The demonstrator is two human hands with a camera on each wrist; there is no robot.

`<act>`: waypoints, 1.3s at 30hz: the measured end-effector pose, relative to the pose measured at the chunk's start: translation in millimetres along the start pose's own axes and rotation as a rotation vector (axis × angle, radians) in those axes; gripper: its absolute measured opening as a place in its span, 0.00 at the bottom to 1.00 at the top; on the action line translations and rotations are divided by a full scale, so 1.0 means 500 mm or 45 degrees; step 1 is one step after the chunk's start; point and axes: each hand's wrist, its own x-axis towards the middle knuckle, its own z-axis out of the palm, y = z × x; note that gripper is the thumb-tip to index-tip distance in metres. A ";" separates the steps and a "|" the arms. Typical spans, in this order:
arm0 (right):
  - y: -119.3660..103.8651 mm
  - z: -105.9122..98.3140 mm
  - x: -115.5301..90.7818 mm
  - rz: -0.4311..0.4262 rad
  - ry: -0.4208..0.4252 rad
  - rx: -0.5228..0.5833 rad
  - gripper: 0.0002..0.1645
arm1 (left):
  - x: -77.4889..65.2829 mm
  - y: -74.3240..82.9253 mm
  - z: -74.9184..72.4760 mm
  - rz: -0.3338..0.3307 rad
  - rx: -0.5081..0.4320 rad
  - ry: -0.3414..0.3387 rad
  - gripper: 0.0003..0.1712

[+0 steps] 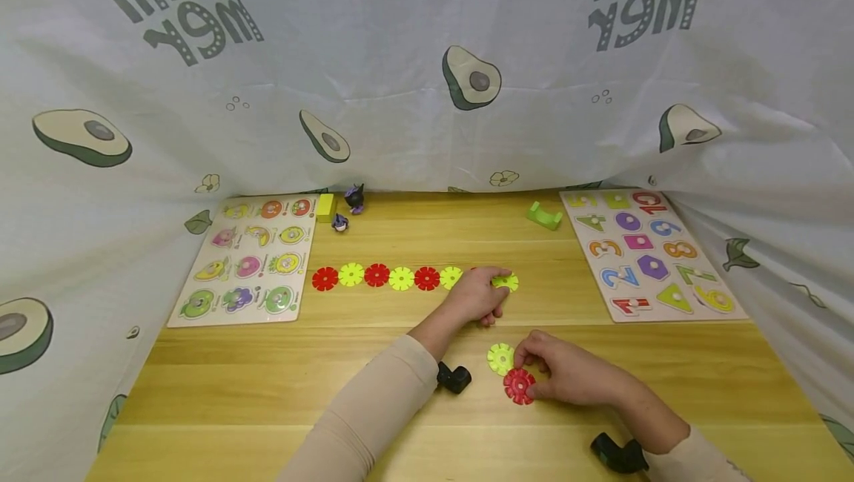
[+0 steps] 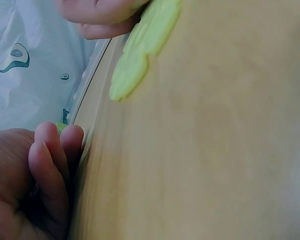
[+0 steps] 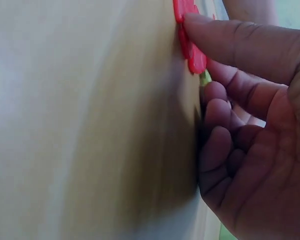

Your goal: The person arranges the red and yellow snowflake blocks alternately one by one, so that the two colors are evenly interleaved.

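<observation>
My left hand is at the right end of a row of red and yellow plastic snowflake discs. Its index finger and thumb hold the last yellow snowflake disc at its edges, while the other fingers are curled in. The hand partly covers the discs beside it. Closer to the front, my right hand pinches a red snowflake disc, its thumb on the rim. Another yellow snowflake disc touches or lies very near that red one, by the right index finger.
A fruit puzzle board lies at the left, a number puzzle board at the right. At the back are a yellow block, small dark figures and a green piece. Black wrist devices sit by both wrists.
</observation>
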 end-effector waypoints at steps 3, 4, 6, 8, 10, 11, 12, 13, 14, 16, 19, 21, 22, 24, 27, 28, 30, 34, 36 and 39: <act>-0.001 -0.006 0.004 0.030 0.010 0.017 0.17 | 0.001 0.000 -0.001 -0.006 -0.009 -0.010 0.21; -0.002 -0.008 0.005 0.048 0.010 0.031 0.16 | 0.000 0.000 -0.001 -0.008 -0.012 -0.009 0.21; -0.001 -0.011 0.008 0.079 0.011 0.067 0.16 | 0.000 0.000 -0.001 -0.011 -0.015 -0.010 0.21; 0.003 -0.015 0.011 0.093 0.013 0.120 0.15 | -0.002 0.001 -0.002 -0.014 -0.016 -0.009 0.21; 0.010 -0.023 0.014 0.098 0.026 0.198 0.14 | -0.003 0.001 -0.002 -0.015 -0.021 -0.001 0.21; 0.015 -0.029 0.017 0.103 0.043 0.245 0.14 | -0.003 0.002 -0.002 -0.019 -0.021 -0.001 0.21; 0.021 -0.035 0.022 0.112 0.070 0.291 0.15 | -0.004 0.002 -0.003 -0.021 -0.019 -0.003 0.21; 0.027 -0.043 0.026 0.139 0.107 0.314 0.15 | -0.004 0.003 -0.003 -0.025 -0.021 -0.001 0.21; 0.034 -0.052 0.032 0.175 0.149 0.332 0.16 | -0.004 0.004 -0.003 -0.030 -0.023 0.000 0.21; 0.048 -0.072 0.047 0.264 0.248 0.317 0.16 | -0.004 0.005 -0.003 -0.039 -0.021 -0.002 0.21; 0.069 -0.102 0.072 0.404 0.374 0.154 0.18 | -0.004 0.005 -0.002 -0.042 -0.013 0.007 0.21; 0.083 -0.120 0.089 0.457 0.412 0.085 0.18 | -0.004 0.004 -0.001 -0.042 -0.013 0.009 0.21; 0.088 -0.127 0.097 0.485 0.425 0.068 0.18 | -0.003 0.003 -0.001 -0.041 -0.011 0.009 0.21; 0.097 -0.139 0.112 0.514 0.430 0.057 0.21 | -0.003 0.002 -0.001 -0.039 -0.015 0.007 0.21; 0.106 -0.148 0.128 0.559 0.405 0.079 0.24 | -0.002 0.002 0.000 -0.032 -0.016 0.000 0.21; 0.107 -0.149 0.132 0.572 0.398 0.078 0.25 | -0.002 0.002 0.000 -0.031 -0.012 0.000 0.21; 0.108 -0.150 0.136 0.582 0.389 0.056 0.27 | -0.002 0.003 0.000 -0.031 -0.008 0.001 0.21; 0.105 -0.144 0.135 0.545 0.421 0.002 0.30 | -0.003 0.006 -0.002 -0.044 0.001 0.007 0.21; 0.102 -0.137 0.130 0.507 0.445 0.008 0.31 | -0.003 0.006 -0.002 -0.052 -0.001 0.008 0.21; 0.094 -0.122 0.119 0.458 0.442 0.073 0.33 | -0.003 0.004 -0.002 -0.060 -0.002 0.004 0.21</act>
